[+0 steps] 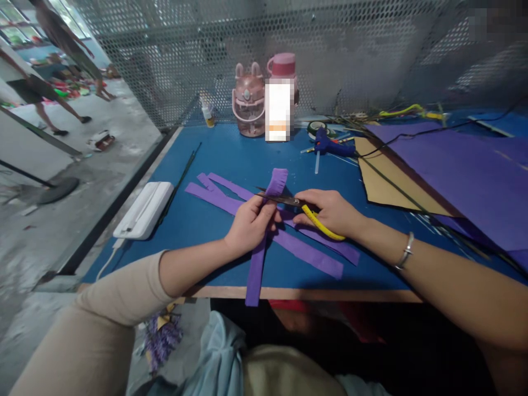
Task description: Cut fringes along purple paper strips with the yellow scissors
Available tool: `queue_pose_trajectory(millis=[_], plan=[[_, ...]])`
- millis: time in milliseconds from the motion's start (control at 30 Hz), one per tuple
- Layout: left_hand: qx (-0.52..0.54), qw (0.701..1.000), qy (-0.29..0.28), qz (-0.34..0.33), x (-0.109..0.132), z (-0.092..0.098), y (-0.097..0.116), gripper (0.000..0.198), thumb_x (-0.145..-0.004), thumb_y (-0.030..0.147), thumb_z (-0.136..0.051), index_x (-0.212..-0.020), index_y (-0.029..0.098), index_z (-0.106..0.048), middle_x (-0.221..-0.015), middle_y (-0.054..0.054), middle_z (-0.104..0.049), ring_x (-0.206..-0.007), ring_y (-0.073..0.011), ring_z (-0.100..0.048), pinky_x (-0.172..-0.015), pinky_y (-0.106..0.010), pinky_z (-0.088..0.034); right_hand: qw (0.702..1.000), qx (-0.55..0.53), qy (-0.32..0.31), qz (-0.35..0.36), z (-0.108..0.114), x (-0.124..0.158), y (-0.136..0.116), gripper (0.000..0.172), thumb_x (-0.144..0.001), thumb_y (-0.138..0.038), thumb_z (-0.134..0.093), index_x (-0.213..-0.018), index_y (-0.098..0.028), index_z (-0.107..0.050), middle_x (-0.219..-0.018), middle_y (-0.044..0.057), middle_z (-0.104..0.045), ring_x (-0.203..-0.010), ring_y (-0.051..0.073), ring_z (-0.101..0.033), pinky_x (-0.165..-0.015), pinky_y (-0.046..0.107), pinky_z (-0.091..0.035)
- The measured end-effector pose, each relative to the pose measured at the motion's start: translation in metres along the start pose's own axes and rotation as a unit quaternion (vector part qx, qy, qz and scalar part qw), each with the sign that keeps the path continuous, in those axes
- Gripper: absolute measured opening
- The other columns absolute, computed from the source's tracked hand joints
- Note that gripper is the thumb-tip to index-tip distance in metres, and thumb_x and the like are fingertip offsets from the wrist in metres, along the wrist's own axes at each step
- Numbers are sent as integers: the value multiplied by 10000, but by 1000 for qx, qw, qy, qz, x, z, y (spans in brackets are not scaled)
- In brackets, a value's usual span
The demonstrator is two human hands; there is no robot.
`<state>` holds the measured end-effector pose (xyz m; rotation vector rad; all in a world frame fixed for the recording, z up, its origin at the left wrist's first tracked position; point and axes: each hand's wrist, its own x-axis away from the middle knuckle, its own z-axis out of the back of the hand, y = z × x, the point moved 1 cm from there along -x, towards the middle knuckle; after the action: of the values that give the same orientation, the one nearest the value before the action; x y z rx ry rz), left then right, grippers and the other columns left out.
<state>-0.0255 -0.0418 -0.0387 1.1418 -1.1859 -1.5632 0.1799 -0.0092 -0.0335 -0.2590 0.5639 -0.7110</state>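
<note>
Left hand point(252, 221) pinches a purple strip point(256, 269) over the table point(231, 157); right hand point(330, 209) grips scissors point(297, 202).
From here it looks light, limp and easily torn, best pinched flat near its fringed end.

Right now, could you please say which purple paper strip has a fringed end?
The strip held in the left hand, its fringed end beyond the scissors; the others lie on the blue table, showing no such fringe.
</note>
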Motion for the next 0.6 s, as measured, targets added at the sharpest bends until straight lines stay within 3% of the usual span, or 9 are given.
queue_pose_trajectory(millis=[233,433,600], plan=[[38,999,-6,6,-1,0,-2,292,-897,450,-524,-865,161,-547,-644,15,-600,-510,-70,-541,-495,-185,-434,1000,2,14,-9,0,0,1,412,-843,-547,-601,-998,-166,-635,-849,60,-686,-716,175,-621,-647,262,-448],[27,999,18,5,-3,1,-3,304,-896,451,-516,-833,156,-551,-633,13,-604,-484,-68,-536,-462,-183,-419,997,58,-33,-30,2,0,0,750,-642,-717,-682,-1139,-169,-562,-1032,100,-650,-819,246,-628,-671,322,-456],[5,1000,15,-10,-2,1,-2,309,-887,442,-528,-780,154,-557,-636,4,-616,-480,-71,-536,-472,-197,-427,997,59,-40,-24,2,0,0,746,-661,-743,-644,-1148,-184,-559,-1016,89,-639,-810,240,-624,-664,318,-444]])
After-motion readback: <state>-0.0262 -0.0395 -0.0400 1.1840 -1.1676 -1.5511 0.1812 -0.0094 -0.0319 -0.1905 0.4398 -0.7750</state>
